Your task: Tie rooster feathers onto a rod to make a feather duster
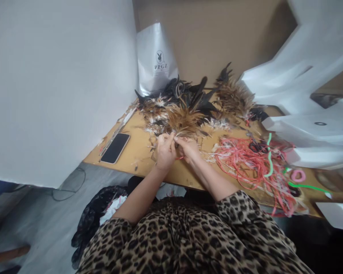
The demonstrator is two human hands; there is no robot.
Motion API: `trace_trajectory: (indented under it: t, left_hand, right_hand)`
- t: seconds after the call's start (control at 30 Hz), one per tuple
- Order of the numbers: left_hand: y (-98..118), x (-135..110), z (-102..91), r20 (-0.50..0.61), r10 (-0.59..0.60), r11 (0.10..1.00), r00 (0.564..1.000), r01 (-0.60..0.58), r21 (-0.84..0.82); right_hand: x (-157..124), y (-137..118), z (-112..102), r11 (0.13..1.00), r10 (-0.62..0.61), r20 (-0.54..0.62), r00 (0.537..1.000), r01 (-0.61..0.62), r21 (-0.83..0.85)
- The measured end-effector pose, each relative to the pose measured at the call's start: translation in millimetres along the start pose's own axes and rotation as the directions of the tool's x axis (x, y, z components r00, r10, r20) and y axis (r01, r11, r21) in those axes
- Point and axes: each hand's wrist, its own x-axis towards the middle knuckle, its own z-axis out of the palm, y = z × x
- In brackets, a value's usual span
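Both hands meet at the front of the table, at the base of a bunch of brown feathers point(185, 118). My left hand point(165, 150) is closed, its thumb and fingers pinching the pale quill ends. Against it, my right hand point(188, 148) is closed on the same quills, thumb on top. A bit of red string shows between the palms. Behind the bunch lie long black feathers point(200, 95), and another pile of brown feathers point(236, 97) sits to the right. How many feathers each hand grips is hidden by the fingers.
Pink-red strings point(240, 156) lie tangled right of my hands. A phone point(115, 147) rests at the table's left. A silver bag point(157, 57) stands at the back. White machine-like shapes point(308, 125) crowd the right. Below, a black plastic bag point(95, 213) sits on the floor.
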Motion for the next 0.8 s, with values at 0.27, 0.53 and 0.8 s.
trace_trajectory:
  t: [0.27,0.53,0.8]
  left_hand:
    - [19.1,0.9,-0.6,0.302,-0.459,0.607,0.835,0.543,-0.58]
    - [32.9,17.4,-5.7,0.605,-0.431,0.149,0.669,0.714,-0.684]
    - [30.9,22.5,0.1,0.523,-0.608,0.147,0.598,0.732,-0.666]
  right_hand:
    - [-1.8,-6.3,-18.9,0.992,0.018,0.015,1.0,-0.02,0.124]
    - [4.7,-10.5,-38.5,0.997,0.053,0.301,0.952,-0.065,0.03]
    - [7.8,-27.3,-35.5,0.875,-0.249,0.027,0.968,0.237,-0.422]
